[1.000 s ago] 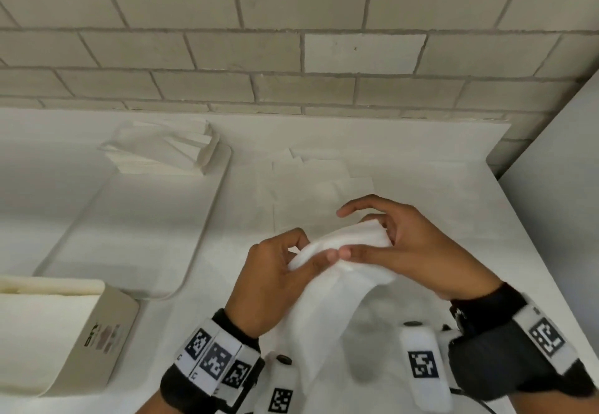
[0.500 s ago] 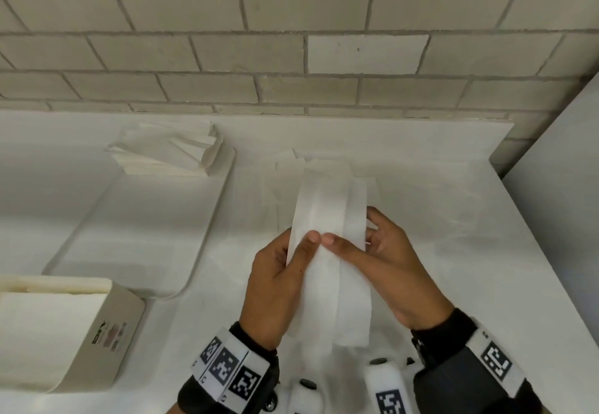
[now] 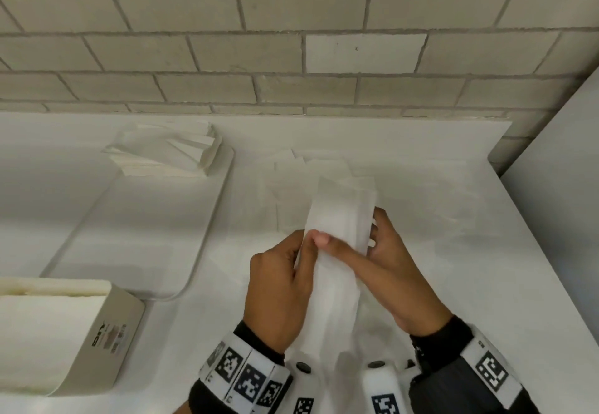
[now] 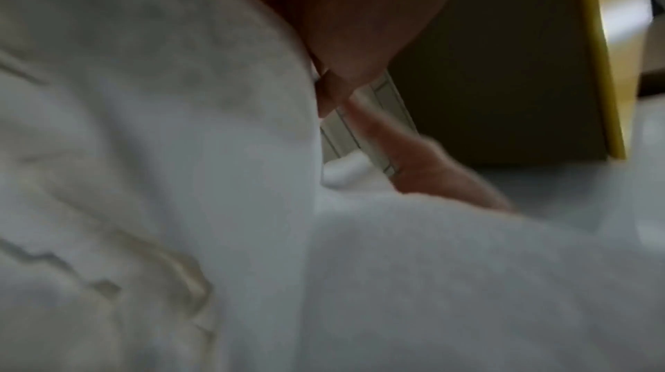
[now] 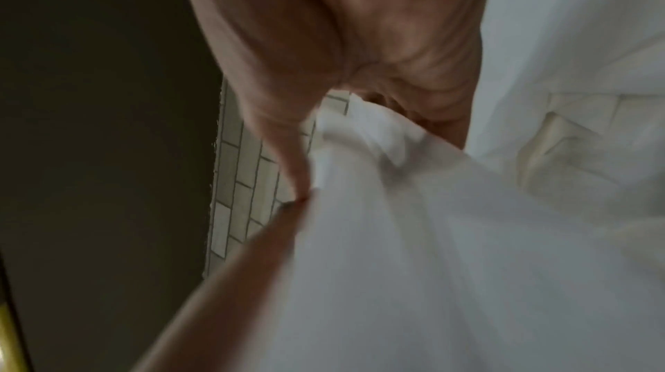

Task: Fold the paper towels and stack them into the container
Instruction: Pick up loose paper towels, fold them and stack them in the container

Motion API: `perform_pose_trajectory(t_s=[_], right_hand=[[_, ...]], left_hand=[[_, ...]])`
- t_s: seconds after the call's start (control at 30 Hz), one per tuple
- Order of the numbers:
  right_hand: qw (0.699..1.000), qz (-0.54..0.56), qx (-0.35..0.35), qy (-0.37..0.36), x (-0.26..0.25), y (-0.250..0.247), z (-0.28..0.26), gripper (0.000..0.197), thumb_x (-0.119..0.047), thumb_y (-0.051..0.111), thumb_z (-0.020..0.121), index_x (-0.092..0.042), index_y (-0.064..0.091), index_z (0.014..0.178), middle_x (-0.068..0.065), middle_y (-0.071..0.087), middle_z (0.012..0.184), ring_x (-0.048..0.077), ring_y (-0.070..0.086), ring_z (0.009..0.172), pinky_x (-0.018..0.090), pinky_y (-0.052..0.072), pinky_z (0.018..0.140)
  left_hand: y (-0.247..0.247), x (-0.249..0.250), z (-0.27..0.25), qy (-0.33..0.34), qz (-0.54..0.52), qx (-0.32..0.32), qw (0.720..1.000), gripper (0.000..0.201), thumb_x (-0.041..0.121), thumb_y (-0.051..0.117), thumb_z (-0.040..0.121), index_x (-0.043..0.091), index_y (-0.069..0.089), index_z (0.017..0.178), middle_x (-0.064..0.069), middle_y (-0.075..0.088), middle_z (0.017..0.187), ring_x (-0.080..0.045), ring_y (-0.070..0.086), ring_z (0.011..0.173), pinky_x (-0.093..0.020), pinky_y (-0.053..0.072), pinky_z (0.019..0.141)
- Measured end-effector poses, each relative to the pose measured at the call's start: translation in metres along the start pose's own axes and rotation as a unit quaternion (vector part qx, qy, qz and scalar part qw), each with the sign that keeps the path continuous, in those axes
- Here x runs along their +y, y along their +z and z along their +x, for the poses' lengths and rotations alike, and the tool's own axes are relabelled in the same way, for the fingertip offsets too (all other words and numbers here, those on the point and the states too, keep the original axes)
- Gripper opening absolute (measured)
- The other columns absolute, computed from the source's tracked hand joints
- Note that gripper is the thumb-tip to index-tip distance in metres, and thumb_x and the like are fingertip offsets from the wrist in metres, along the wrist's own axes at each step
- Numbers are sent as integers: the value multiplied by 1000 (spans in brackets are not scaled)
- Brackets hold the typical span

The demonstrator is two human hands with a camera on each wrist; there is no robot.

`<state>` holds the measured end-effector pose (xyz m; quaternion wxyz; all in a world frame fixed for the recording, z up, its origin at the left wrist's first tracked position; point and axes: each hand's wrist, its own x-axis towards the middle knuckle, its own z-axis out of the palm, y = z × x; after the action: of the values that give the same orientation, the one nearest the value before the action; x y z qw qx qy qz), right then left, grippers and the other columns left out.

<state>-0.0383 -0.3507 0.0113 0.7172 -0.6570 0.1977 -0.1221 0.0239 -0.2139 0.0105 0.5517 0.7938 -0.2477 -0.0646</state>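
Note:
A long white paper towel (image 3: 340, 235), folded into a narrow strip, is held above the white table between both hands. My left hand (image 3: 285, 284) grips its left edge, fingers curled under. My right hand (image 3: 382, 264) holds the right side, thumb laid across the top and fingers behind. The strip fills both wrist views as blurred white paper towel (image 4: 216, 179) (image 5: 431, 236). A shallow white tray (image 3: 136, 238) lies at the left with a stack of folded towels (image 3: 171, 151) at its far end. More loose towels (image 3: 324, 170) lie flat beyond my hands.
A beige box (image 3: 64, 332) of towels sits at the near left corner. A brick wall (image 3: 291, 40) runs behind the table, and a grey panel (image 3: 557, 186) stands along the right side.
The towel went from a crumpled bunch between my hands to a flat narrow strip stretched away from me. Both hands moved slightly forward and closer together on it.

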Motion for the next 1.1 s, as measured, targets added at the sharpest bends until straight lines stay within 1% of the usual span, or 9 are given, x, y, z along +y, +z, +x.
perform_pose_trajectory(t_s=[0.07, 0.13, 0.27, 0.43, 0.6, 0.73, 0.97, 1.03, 1.1], right_hand=[[1000, -4, 24, -12, 3, 0, -1, 44, -34, 77, 81, -27, 57, 121, -6, 72, 113, 10, 71, 101, 36, 57, 89], [999, 13, 33, -17, 4, -3, 0, 26, -23, 66, 92, -19, 63, 117, 0, 74, 113, 15, 71, 103, 41, 54, 96], [999, 6, 29, -39, 4, 1, 1, 22, -29, 61, 96, -12, 66, 110, 5, 73, 107, 25, 70, 102, 50, 54, 95], [998, -22, 28, -59, 5, 8, 2, 31, -37, 68, 87, -7, 62, 94, 14, 70, 95, 38, 69, 87, 60, 55, 82], [999, 24, 8, -36, 6, 6, 1, 21, -29, 67, 87, -12, 65, 99, 5, 75, 102, 25, 73, 94, 52, 55, 94], [999, 24, 9, -44, 9, 4, -1, 24, -30, 66, 87, -14, 65, 105, 3, 73, 110, 22, 69, 105, 51, 49, 103], [998, 47, -4, -41, 9, 3, -3, 24, -29, 62, 91, -13, 61, 108, 3, 73, 111, 21, 68, 107, 44, 50, 102], [998, 38, -11, -40, 11, -1, -1, 21, -31, 61, 95, -13, 61, 105, 5, 71, 104, 21, 68, 98, 39, 51, 94], [1000, 19, 5, -20, 17, -6, 3, 12, -26, 57, 99, -15, 59, 96, 0, 63, 82, 19, 58, 71, 30, 51, 71]], left_hand=[[-2, 1, 0, -52, -90, -3, 995, 40, 29, 52, 102, 18, 63, 65, 10, 66, 57, -6, 60, 51, -16, 45, 54], [-5, 0, 1, -142, -210, -6, 967, 38, 29, 53, 103, 3, 74, 84, -8, 78, 83, -27, 75, 80, -34, 58, 74], [-11, 6, -1, -252, -365, -71, 893, 31, 24, 57, 97, 0, 73, 112, -17, 76, 109, -33, 73, 104, -42, 58, 90], [-14, 2, -1, -264, -355, -105, 890, 30, 20, 64, 93, 0, 72, 113, -16, 76, 111, -31, 74, 103, -36, 62, 84], [-19, -2, 0, -291, -370, -95, 877, 35, 27, 57, 98, -1, 72, 114, -17, 76, 112, -29, 74, 103, -31, 62, 80], [-20, 3, 0, -303, -408, -84, 857, 38, 33, 51, 101, 6, 73, 115, -13, 76, 114, -25, 73, 106, -37, 58, 90], [-12, 2, 6, -279, -380, -76, 879, 39, 33, 54, 98, 2, 73, 113, -16, 76, 111, -29, 74, 104, -35, 61, 87], [-13, -1, 7, -286, -393, -67, 871, 40, 32, 54, 100, 0, 72, 115, -17, 75, 112, -29, 73, 105, -34, 61, 87], [-19, -3, 11, -283, -407, -20, 869, 38, 31, 54, 100, -1, 72, 112, -19, 75, 110, -26, 75, 100, -32, 62, 82]])
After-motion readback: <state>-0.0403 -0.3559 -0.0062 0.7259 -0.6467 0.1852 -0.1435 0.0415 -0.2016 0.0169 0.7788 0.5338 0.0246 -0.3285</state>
